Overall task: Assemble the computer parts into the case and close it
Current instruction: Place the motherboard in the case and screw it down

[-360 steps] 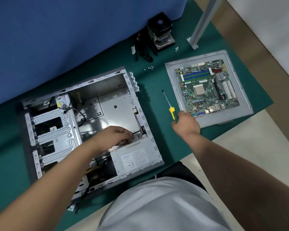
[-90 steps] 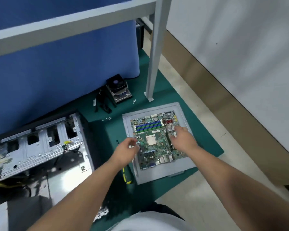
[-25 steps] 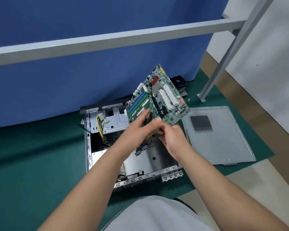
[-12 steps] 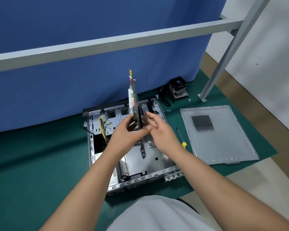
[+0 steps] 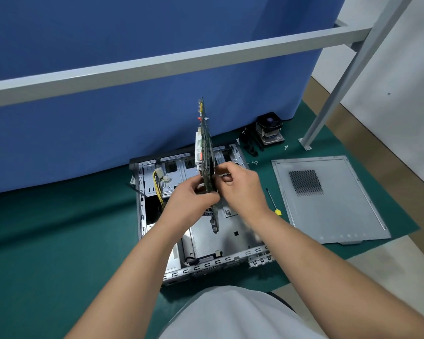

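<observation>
Right now I have the motherboard (image 5: 206, 152) up on edge above the open computer case (image 5: 196, 231), so from the head camera I see it almost edge-on, a thin green strip running from near my hands up toward the blue partition (image 5: 108, 69). My left hand (image 5: 190, 204) grips its lower part, fingers curled round the near edge, and my right hand (image 5: 240, 189) pinches the same edge from the other side, thumb and fingertips closed on the board. The lower end of the board hangs over the case's bare metal floor without touching it, as far as I can tell. The case lies on its side on the green mat (image 5: 47, 241), open face up, with yellow cables (image 5: 157, 189) bunched by the drive cage at its far left. To the right of the case the grey side panel (image 5: 328, 204) lies flat on the mat, vent grille up, and the yellow-handled screwdriver (image 5: 272, 200) lies between panel and case. The CPU cooler (image 5: 269, 130) stands near the partition, a few small screws (image 5: 255, 162) scattered close by. A grey metal frame (image 5: 181, 59) crosses the view above.
</observation>
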